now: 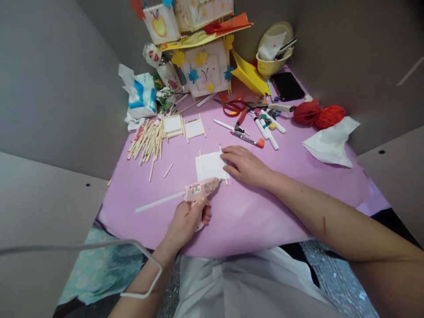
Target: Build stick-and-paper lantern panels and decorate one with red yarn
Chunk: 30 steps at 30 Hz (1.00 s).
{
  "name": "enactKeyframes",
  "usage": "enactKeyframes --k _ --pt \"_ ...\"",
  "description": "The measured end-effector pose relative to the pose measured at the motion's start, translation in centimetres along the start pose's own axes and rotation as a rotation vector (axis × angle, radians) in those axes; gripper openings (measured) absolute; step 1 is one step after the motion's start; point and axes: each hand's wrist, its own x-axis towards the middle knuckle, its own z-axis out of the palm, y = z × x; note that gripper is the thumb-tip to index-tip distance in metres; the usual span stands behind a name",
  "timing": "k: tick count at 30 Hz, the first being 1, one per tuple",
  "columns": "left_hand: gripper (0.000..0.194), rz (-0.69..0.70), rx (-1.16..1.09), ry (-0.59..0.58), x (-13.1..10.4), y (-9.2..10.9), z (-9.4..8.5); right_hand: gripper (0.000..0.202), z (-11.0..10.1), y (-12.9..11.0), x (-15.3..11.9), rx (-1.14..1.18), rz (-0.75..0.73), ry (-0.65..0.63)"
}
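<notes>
My left hand [190,219] is wrapped round the handle of a pink hot glue gun [199,189], with a long clear glue stick [160,202] poking out of its back. The nozzle is at the lower right corner of a white paper square [210,166]. Thin wooden sticks show past the square's top and bottom edges. My right hand [247,165] lies on the square's right edge, fingers stretched out and thumb apart from them. Beyond it lie two small stick frames with white panels: one frame [173,124] partly by the stick pile, another frame [194,128] beside it.
Loose wooden sticks [149,141] are piled at left, near a tissue pack [145,95]. A decorated paper-and-stick structure [207,70] stands at the back. Red-handled scissors [234,107], markers [270,132], red yarn [330,116], a phone [287,86] and crumpled tissue [333,142] lie to the right.
</notes>
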Motion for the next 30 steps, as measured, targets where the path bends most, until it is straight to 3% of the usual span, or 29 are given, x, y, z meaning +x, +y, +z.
enactKeyframes --k 30 --pt "0.039 0.017 0.07 0.019 -0.4 -0.5 -1.4 0.03 0.0 0.0 0.0 -0.009 0.003 -0.01"
